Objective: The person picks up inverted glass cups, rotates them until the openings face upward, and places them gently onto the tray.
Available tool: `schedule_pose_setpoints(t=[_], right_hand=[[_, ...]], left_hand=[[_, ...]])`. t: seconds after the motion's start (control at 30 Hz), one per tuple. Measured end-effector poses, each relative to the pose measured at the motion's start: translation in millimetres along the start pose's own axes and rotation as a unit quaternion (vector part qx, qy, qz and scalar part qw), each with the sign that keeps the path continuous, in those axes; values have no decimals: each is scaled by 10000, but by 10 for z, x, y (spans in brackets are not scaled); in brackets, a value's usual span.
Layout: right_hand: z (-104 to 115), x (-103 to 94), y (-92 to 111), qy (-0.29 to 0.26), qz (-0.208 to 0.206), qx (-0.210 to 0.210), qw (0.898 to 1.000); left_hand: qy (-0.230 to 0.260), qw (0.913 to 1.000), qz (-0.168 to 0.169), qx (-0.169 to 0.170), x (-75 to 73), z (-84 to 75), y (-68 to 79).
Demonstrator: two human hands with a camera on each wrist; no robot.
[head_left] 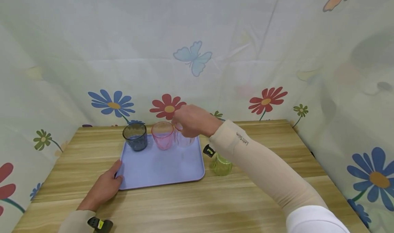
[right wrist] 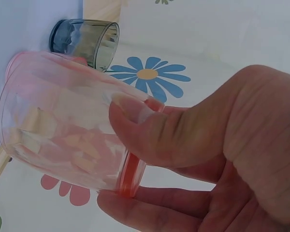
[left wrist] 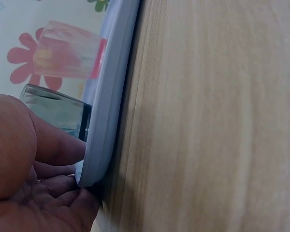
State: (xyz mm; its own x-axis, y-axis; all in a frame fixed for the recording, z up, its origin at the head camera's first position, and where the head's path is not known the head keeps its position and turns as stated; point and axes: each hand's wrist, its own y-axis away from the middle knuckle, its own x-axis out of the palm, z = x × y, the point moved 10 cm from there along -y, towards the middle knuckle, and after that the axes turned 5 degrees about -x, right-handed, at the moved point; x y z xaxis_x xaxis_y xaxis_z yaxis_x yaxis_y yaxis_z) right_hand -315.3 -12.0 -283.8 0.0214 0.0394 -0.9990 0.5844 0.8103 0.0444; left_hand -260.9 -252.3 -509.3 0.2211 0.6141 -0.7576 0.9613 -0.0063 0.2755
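My right hand (head_left: 194, 121) holds a clear, faintly pinkish glass (right wrist: 63, 121) upside down, thumb and fingers gripping around its thick base. The glass's mouth points down at the back right part of the lavender tray (head_left: 163, 171). Beside it on the tray, a pink glass (head_left: 163, 137) stands upright, and a dark grey glass (head_left: 136, 140) stands upright in the back left corner. My left hand (head_left: 104, 185) grips the tray's left edge, thumb above and fingers curled beneath. Just right of the tray a green glass (head_left: 222, 166) stands on the table, partly hidden by my right forearm.
The tray lies on a wood-grain table (head_left: 197, 209). A flower-printed cloth (head_left: 197, 27) hangs behind the table and along both sides, close to the back of the glasses.
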Motion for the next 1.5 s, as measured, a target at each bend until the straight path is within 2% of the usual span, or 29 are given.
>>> schedule_pose_setpoints(t=[0.5, 0.83, 1.2, 1.37, 1.5], right_hand=[[100, -5, -65, -93, 2, -3, 10000], [168, -27, -79, -169, 38, 17, 9998], [203, -13, -93, -354, 29, -25, 9994], [186, -4, -77, -292, 30, 53, 9996], [165, -7, -61, -229, -38, 127, 9997]], left_hand=[[37, 10000, 7, -29, 5, 25, -1], [7, 9996, 93, -260, 18, 14, -10], [174, 9991, 161, -352, 25, 22, 4], [246, 9990, 263, -283, 31, -8, 11], [227, 9985, 316, -375, 39, -37, 10]])
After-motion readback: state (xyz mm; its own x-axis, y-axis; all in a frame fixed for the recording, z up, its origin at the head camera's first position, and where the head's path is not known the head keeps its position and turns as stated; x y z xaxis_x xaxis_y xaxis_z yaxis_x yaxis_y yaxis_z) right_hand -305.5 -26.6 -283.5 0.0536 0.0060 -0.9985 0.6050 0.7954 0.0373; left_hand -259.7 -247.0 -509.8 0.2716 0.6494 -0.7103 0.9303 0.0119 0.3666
